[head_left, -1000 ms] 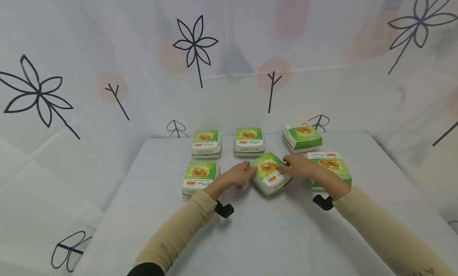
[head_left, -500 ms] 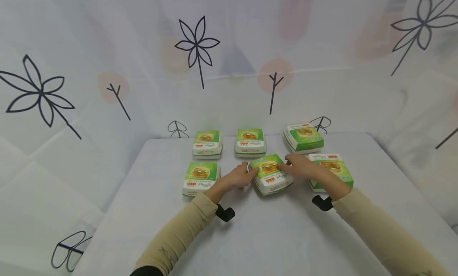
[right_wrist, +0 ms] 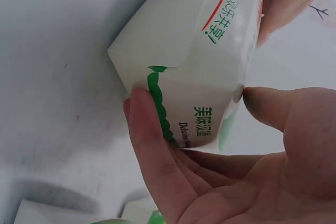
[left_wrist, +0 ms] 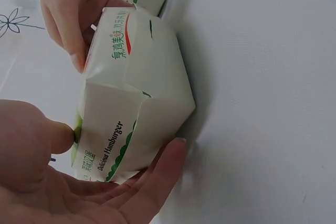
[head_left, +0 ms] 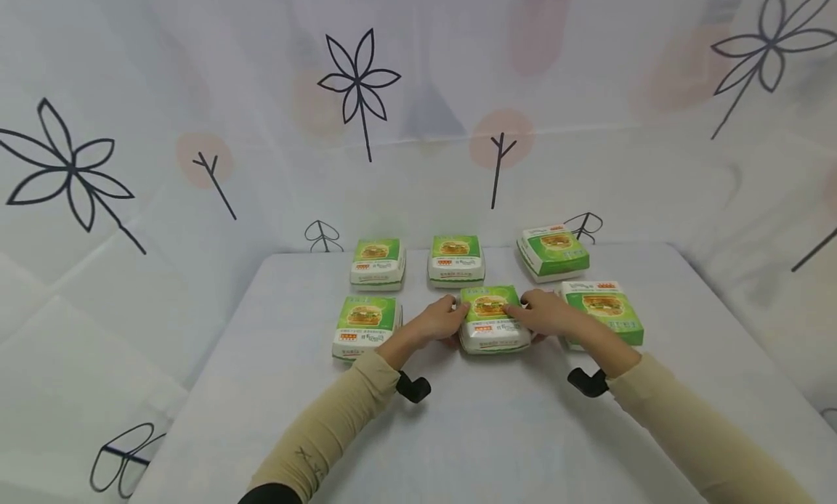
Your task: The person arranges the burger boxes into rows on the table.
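Observation:
A green-and-white hamburger box (head_left: pixel 493 328) with a burger picture on its lid sits in the front row, between my two hands. My left hand (head_left: pixel 437 321) grips its left side; in the left wrist view the thumb (left_wrist: pixel 59 136) presses the lid's edge and the fingers (left_wrist: pixel 157 179) reach under the side wall. On the opposite side, my right hand (head_left: pixel 546 314) holds the box the same way, its thumb (right_wrist: pixel 268 103) at the lid and its fingers (right_wrist: pixel 152 140) along the lower wall. The box's front faces squarely toward me.
Similar hamburger boxes stand around it: one at left (head_left: pixel 365 319), one at right (head_left: pixel 604 308), and three behind, at back left (head_left: pixel 378 261), back middle (head_left: pixel 455 257) and a turned one at back right (head_left: pixel 554 250). A white cloth (head_left: pixel 458 446) covers the table; a patterned curtain hangs behind.
The held box has turned from a slant to nearly straight, its front edge now facing me. My right hand has moved slightly down with it; the other boxes stay put.

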`<state>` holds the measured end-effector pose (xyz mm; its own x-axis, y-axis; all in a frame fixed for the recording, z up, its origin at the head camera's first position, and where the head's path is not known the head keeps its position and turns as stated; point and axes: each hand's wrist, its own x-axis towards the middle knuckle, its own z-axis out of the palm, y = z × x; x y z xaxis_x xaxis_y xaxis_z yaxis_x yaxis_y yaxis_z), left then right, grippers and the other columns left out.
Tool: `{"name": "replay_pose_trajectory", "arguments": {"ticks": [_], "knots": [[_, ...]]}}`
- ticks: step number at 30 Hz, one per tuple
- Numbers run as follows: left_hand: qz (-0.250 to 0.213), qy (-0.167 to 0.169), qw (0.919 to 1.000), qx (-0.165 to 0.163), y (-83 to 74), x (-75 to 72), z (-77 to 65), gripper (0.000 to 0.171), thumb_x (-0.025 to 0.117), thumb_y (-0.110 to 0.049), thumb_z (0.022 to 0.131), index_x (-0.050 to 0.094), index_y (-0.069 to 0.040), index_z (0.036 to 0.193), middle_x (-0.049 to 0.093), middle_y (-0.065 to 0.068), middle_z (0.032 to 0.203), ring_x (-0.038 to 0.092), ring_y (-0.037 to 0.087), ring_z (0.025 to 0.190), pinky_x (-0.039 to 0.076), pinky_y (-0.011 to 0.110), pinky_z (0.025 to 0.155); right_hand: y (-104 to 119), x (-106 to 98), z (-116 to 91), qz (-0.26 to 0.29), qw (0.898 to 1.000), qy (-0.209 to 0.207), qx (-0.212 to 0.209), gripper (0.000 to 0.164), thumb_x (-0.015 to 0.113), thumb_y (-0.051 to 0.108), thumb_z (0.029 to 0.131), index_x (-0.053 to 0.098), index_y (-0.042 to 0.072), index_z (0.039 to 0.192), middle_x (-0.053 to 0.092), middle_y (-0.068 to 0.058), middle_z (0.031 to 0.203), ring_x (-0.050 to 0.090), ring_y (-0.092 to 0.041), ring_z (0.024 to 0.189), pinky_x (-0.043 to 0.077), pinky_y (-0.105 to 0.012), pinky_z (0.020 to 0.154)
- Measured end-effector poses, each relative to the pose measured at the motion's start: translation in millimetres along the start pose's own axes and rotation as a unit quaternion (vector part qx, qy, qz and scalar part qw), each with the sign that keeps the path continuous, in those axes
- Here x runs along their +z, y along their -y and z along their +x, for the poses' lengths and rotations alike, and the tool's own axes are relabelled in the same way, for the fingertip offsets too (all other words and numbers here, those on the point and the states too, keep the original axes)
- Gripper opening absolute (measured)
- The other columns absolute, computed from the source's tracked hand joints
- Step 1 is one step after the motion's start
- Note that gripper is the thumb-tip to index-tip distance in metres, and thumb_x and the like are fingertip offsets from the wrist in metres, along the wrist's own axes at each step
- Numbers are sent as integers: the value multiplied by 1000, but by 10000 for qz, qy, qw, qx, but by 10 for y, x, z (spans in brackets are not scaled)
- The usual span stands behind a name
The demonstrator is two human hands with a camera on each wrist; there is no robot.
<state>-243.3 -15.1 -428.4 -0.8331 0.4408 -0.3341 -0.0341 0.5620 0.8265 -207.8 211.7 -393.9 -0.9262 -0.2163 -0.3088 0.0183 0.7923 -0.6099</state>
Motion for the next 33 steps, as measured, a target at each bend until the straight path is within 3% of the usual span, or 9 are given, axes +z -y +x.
{"name": "replay_pose_trajectory", "arguments": {"ticks": [8,18,29,33], "knots": [[11,54,9996,-281,-23,-128,-185,42,36,-38,102,44,-4,124,58,10,99,64,21,77,53,36,71,144,98,-28,469,9988,155,-68,54,48,39,97,49,-10,119,59,-14,97,63,-21,74,55,-37,66],[355,-16,9987,-373,12,-241,-363,35,32,-34,103,49,-3,107,57,11,92,60,25,77,53,42,70,277,277,51,627,9978,191,-109,48,48,39,97,53,-6,112,59,-13,94,63,-21,72,55,-37,65],[821,-97,9961,-312,44,-254,-358,37,29,-32,103,51,-3,106,56,11,90,59,27,76,52,43,71,347,323,62,495,9987,140,-34,44,47,38,98,53,-5,106,60,-12,89,64,-21,68,54,-39,65],[1166,-58,9930,-186,-30,-329,-386,40,28,-32,103,50,1,112,55,13,95,59,30,80,52,43,73,358,312,41,359,9993,116,29,46,47,41,97,54,-4,102,60,-12,86,64,-20,65,54,-37,64]]}}
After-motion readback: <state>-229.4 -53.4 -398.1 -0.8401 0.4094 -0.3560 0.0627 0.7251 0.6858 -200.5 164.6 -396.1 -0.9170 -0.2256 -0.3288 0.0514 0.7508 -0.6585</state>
